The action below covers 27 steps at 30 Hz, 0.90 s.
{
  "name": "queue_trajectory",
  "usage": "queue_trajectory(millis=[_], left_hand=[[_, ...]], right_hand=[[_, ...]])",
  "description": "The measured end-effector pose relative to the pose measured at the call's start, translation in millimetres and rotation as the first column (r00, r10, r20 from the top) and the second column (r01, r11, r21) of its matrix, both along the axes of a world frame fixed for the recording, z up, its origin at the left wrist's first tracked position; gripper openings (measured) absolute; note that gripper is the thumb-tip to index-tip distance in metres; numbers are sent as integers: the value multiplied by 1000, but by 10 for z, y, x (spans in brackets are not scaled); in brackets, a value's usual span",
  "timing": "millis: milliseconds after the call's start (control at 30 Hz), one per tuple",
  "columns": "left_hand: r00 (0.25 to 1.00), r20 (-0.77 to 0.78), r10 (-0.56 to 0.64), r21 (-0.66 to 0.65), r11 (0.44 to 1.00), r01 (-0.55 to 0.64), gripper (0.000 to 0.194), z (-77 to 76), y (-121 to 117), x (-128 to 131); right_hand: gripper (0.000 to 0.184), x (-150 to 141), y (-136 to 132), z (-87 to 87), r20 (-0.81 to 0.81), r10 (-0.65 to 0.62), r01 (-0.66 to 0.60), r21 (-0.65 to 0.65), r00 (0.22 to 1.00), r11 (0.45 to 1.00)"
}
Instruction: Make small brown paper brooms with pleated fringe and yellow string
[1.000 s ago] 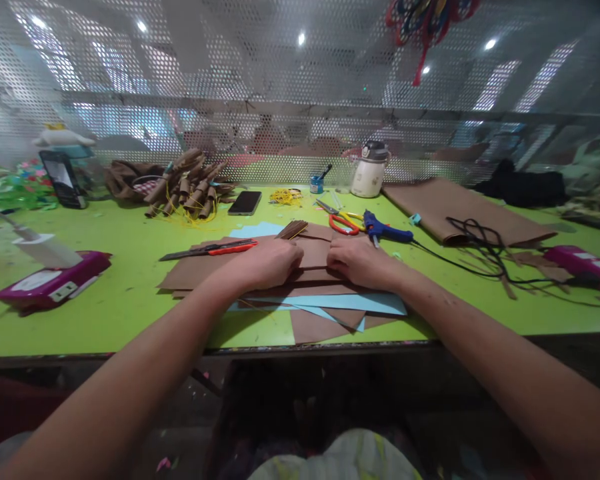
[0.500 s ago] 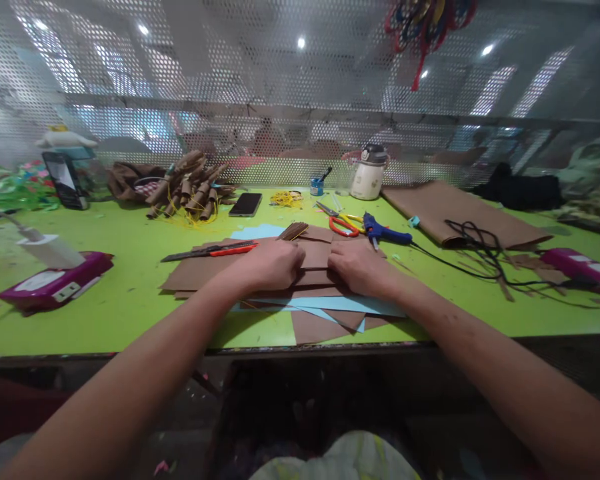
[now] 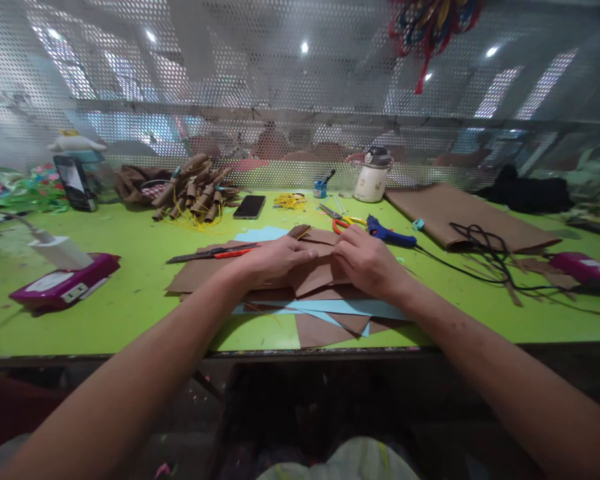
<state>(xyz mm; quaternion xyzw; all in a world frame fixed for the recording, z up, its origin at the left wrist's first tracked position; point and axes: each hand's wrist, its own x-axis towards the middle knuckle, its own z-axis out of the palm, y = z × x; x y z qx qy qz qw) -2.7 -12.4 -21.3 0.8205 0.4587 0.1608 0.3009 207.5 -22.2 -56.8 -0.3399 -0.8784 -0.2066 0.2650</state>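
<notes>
A piece of brown paper lies slanted between my two hands, over a stack of brown and light blue sheets. My right hand pinches its upper right part, fingers bent. On the left, my left hand is closed at the paper's other edge, thumb stretched along the top; its other fingers are mostly hidden. Just behind the left hand sits a small bundle of thin brown strips. A red and black utility knife rests on the brown sheets beside my left wrist.
Behind my right hand are scissors and a blue glue gun with a black cord. Farther back stand rolled brown paper tubes, a phone, yellow string and a white bottle. Purple power strips flank both sides.
My right hand has risen, lifting and turning the brown paper from flat to slanted. My left thumb now stretches toward the right hand. The view has shifted slightly.
</notes>
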Motion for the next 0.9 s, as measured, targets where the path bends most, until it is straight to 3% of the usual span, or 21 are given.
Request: queue_trajectory(millis=[233, 367, 500, 633, 733, 900], left_hand=[[997, 76, 8, -100, 995, 0, 36, 5, -47, 42], [998, 63, 31, -95, 995, -25, 34, -16, -21, 37], [999, 48, 18, -9, 1000, -18, 30, -46, -7, 50], [999, 36, -32, 107, 994, 28, 24, -65, -24, 94], [999, 13, -39, 166, 985, 36, 23, -79, -43, 120], [999, 19, -51, 212, 976, 45, 25, -111, -40, 115]], right_hand=[[28, -20, 10, -1, -124, 59, -57, 14, 991, 998], [9, -8, 18, -6, -331, 93, -154, -163, 939, 975], [29, 6, 27, -1, -603, -30, -309, -450, 797, 838], [25, -2, 36, -11, -575, -224, -276, -653, 787, 705], [30, -10, 46, -31, -596, -270, -307, -688, 757, 658], [31, 3, 69, -55, -721, -290, -495, -659, 629, 566]])
